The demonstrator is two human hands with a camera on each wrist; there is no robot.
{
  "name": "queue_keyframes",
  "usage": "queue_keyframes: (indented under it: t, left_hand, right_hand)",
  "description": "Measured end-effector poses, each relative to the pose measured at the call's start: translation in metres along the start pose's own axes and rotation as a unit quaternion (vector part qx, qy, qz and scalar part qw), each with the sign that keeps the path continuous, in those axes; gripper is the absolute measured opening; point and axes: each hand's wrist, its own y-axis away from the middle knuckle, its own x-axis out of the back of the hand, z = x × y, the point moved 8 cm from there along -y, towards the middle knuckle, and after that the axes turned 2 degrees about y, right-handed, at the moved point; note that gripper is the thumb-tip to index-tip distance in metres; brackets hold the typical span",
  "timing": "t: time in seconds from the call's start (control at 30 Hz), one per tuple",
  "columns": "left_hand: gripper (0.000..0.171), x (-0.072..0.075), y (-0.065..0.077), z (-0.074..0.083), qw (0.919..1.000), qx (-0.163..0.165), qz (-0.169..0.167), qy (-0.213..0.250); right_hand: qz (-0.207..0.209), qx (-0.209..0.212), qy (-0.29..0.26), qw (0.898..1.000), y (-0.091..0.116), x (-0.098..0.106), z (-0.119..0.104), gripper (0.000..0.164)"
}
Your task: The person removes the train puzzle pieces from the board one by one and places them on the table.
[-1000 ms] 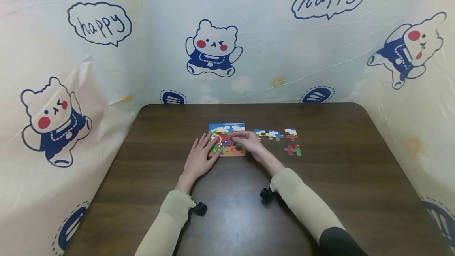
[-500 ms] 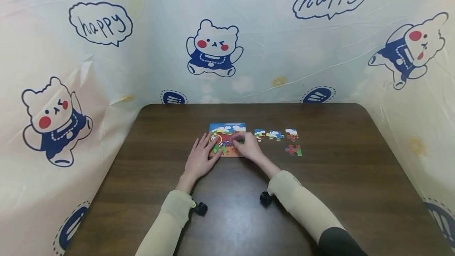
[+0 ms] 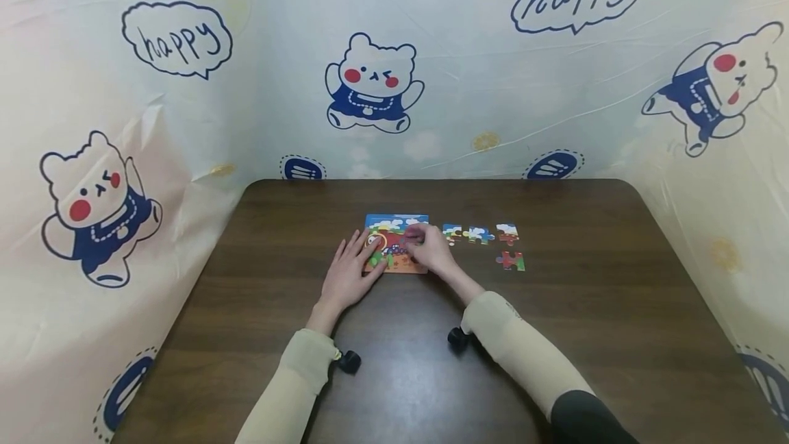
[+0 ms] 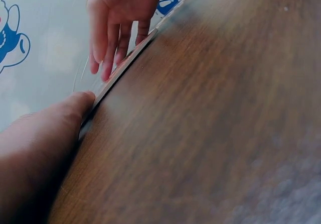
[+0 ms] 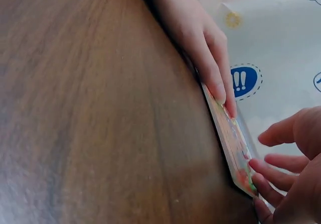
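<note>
A jigsaw puzzle board (image 3: 397,220) lies flat on the table, with blue sky and white clouds along its far side. My left hand (image 3: 348,281) rests spread on its left part, fingers straight, thumb by the near edge. Over the right part is my right hand (image 3: 431,249). In the right wrist view the right hand (image 5: 301,169) has thumb and fingers apart, some fingertips touching the board (image 5: 228,138); I see no piece between them. It hides part of the picture. Several loose puzzle pieces, among them a red and green piece (image 3: 511,261), lie to the right.
A blue and white piece (image 3: 479,234) and a cloud-topped piece (image 3: 507,233) lie in a row beyond the right hand. The brown wooden table (image 3: 407,375) ends at a patterned curtain (image 3: 450,88) behind and at the sides.
My right hand stays over the right part of the board, with its fingers and wrist shifting slightly. The left hand keeps its place. The loose pieces lie as before.
</note>
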Motion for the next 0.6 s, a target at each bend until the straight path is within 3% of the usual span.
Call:
queue_keyframes:
  t: [0.17,0.4,0.6]
  left_hand:
    - [0.072,-0.002,-0.001,-0.001,1.0,0.002,0.001,-0.008]
    - [0.073,-0.002,0.001,-0.001,0.9999,0.005,-0.008,-0.004]
    - [0.073,-0.002,0.0,0.0,0.9999,0.004,-0.008,-0.007]
  right_hand:
    - [-0.014,-0.019,-0.032,0.999,-0.003,0.001,0.002,0.034]
    - [-0.032,-0.116,-0.135,0.983,-0.012,0.003,0.012,0.04]
    - [-0.047,-0.138,-0.136,0.98,-0.018,0.001,0.013,0.043]
